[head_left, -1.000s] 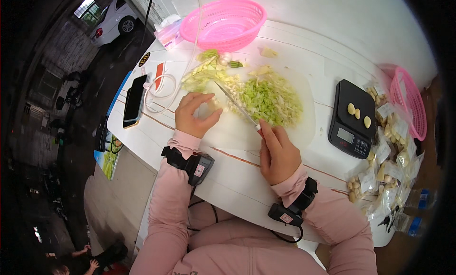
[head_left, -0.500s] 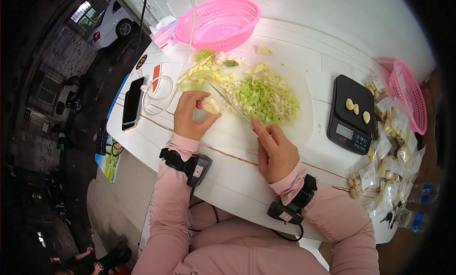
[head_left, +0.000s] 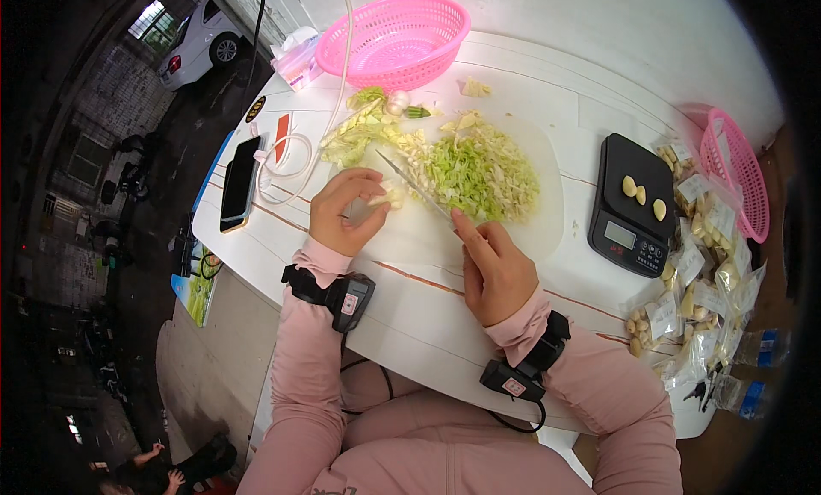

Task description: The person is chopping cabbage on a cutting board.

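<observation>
My right hand (head_left: 494, 268) grips the handle of a knife (head_left: 415, 185), forefinger along its back, the blade pointing up-left across a white cutting board (head_left: 547, 213). My left hand (head_left: 344, 211) pinches a small pale piece of cabbage (head_left: 386, 196) on the board, just left of the blade. A heap of chopped green cabbage (head_left: 475, 168) lies right of the knife. Larger uncut cabbage leaves (head_left: 355, 136) lie at the board's far left corner.
A pink basket (head_left: 393, 40) stands at the back, a second pink basket (head_left: 735, 183) at the right edge. A black kitchen scale (head_left: 631, 206) carries three garlic cloves. Several small bags of garlic (head_left: 684, 311) lie at the right. A phone (head_left: 239, 183) and white cable (head_left: 291, 157) lie left.
My left hand has lifted off the leaves and curled around a small cabbage piece. The knife and my right hand have shifted slightly, the blade now beside that piece.
</observation>
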